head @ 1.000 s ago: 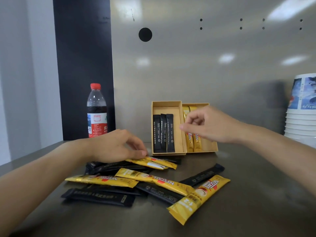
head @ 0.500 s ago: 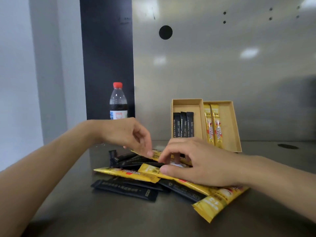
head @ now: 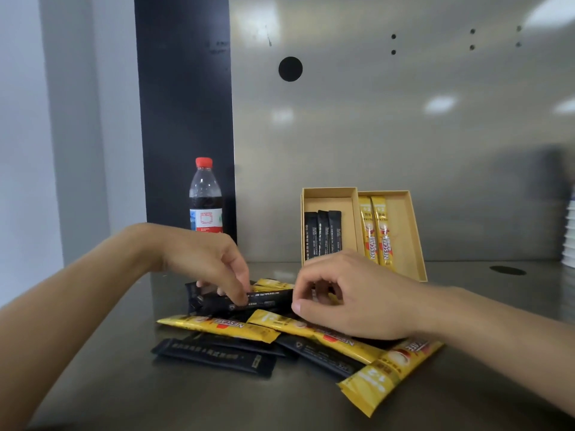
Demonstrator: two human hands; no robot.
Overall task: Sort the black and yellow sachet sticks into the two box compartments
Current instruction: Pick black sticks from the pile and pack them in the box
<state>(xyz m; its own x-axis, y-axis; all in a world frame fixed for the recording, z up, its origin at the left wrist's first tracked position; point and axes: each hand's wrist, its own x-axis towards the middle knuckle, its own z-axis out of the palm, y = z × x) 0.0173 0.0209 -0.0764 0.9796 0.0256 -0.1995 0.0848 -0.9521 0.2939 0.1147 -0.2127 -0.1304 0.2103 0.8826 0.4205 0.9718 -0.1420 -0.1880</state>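
Observation:
A tan two-compartment box (head: 404, 231) leans against the back wall. Its left compartment holds three black sticks (head: 323, 234) and its right compartment two yellow sticks (head: 378, 231). In front lies a loose pile of several black sachets (head: 214, 356) and yellow sachets (head: 217, 326). My left hand (head: 208, 262) pinches a black sachet (head: 270, 298) at the back of the pile, between thumb and forefinger. My right hand (head: 357, 297) is over the pile's right side. Its curled fingers close on a yellow sachet (head: 273, 284) that is mostly hidden under the hand.
A cola bottle (head: 205, 200) with a red cap stands at the back left, beside a black panel. A stack of paper cups (head: 571, 237) shows at the right edge. A dark round hole (head: 507, 270) sits in the steel counter right of the box.
My right hand came back from the box's yellow compartment to the pile. My left hand moved from the yellow sachets to a black one and lifted its end.

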